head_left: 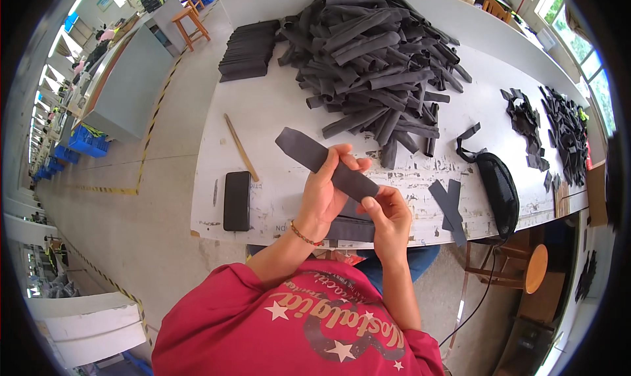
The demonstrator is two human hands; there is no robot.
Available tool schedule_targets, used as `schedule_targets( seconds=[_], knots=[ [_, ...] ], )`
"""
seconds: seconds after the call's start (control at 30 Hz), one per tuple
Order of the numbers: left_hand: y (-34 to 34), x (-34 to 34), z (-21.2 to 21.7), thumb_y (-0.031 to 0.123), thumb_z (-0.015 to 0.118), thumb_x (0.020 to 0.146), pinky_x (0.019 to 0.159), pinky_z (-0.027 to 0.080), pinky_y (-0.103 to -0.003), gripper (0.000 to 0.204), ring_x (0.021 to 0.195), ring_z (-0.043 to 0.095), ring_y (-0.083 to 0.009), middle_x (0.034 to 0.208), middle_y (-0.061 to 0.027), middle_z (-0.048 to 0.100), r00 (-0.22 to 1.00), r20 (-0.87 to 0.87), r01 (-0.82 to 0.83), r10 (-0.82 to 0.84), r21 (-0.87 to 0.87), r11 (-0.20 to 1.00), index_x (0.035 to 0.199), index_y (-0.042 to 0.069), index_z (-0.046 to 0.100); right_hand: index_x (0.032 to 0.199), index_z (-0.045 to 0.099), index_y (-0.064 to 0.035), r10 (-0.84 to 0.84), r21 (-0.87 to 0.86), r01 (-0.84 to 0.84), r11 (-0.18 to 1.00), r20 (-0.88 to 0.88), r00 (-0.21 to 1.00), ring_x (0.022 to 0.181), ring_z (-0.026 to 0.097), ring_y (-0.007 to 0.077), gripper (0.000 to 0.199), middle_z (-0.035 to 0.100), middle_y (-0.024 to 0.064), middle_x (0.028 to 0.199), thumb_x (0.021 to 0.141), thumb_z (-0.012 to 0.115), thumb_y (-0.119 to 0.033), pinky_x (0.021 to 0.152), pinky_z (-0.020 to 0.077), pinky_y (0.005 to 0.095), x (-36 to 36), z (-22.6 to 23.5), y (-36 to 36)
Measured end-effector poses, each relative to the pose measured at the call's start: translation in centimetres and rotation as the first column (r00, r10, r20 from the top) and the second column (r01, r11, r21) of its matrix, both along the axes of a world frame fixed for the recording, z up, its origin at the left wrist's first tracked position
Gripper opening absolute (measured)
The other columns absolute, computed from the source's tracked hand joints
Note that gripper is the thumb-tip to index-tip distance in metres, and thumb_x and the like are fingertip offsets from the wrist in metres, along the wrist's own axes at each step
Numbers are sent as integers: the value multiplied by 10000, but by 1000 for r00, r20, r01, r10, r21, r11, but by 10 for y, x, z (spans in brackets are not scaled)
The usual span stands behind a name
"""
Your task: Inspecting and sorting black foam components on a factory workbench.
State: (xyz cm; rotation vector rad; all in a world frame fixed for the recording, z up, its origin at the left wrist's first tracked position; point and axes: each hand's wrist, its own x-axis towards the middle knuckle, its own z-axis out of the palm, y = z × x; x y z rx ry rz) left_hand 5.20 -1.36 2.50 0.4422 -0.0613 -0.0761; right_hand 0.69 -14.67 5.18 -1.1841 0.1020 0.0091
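Between my two hands, above the near edge of the white table, is a dark grey fabric strip, tilted down to the right. My left hand is wrapped around its middle, thumb on top. At the strip's near right end my right hand pinches the fabric between thumb and fingers. Below the hands more dark strips lie on the table edge, partly hidden by my hands. Farther back rises a large heap of loose dark fabric tubes. To its left sits a neat stack of flat dark strips.
A black phone and a thin wooden stick lie on the table at left. On the right are two crossed strips, a black mesh pouch and small dark scraps. A wooden stool stands at lower right.
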Motion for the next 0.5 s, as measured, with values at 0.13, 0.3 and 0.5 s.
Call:
schedule_targets(
  seconds=[0.13, 0.3, 0.5],
  knots=[
    [-9, 1, 3, 304, 486, 1010, 951, 460, -409, 271, 889, 580, -180, 762, -2, 503, 997, -10, -82, 82, 6, 997, 1095, 57, 558, 942, 600, 25, 47, -47, -49, 998, -38, 998, 680, 611, 109, 104, 648, 63, 814, 897, 657, -49, 654, 505, 237, 4, -16, -1],
    [-18, -4, 6, 311, 492, 1008, 944, 448, -391, 272, 765, 509, -149, 734, 10, 450, 993, -52, -106, 105, -11, 994, 1062, 52, 551, 910, 591, 9, 32, 113, -24, 993, -69, 997, 657, 604, 113, 90, 636, 54, 802, 889, 663, -40, 627, 523, 266, 5, -26, 2],
    [-25, -6, 4, 307, 487, 1010, 928, 454, -386, 294, 754, 499, -160, 723, 6, 453, 992, -54, -117, 115, -17, 993, 1084, 34, 566, 896, 587, 2, 28, 157, -16, 988, -71, 997, 647, 605, 121, 88, 631, 55, 798, 878, 670, -21, 603, 521, 274, 6, -35, 0]
  ],
)
